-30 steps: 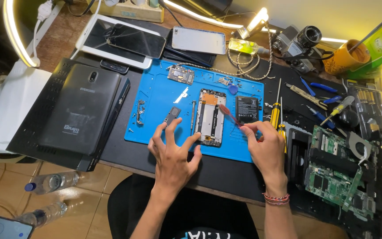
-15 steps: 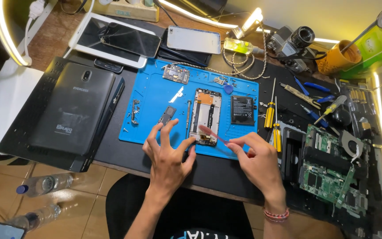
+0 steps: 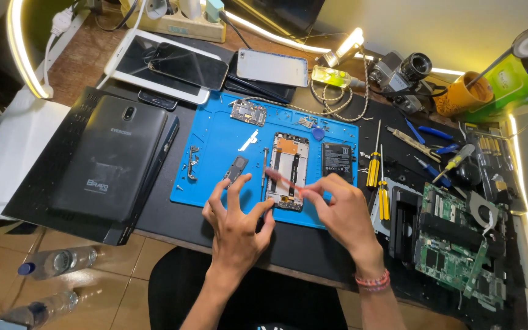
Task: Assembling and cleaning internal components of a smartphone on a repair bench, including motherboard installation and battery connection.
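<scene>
An electronics repair bench. Blue work mat (image 3: 215, 177), opened phone (image 3: 288, 168), screwdrivers (image 3: 374, 168), bare circuit boards (image 3: 453, 244), stacked tablets (image 3: 108, 162).

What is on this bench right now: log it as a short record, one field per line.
surface: blue mat on a dark desk
centre: opened phone lying flat on the mat
right hand: holds a thin reddish tool over the phone
left hand: fingers spread, tips at the phone's lower left edge
beside phone: black battery on the right
far left: black tablet, back up
far right: green circuit board
</scene>
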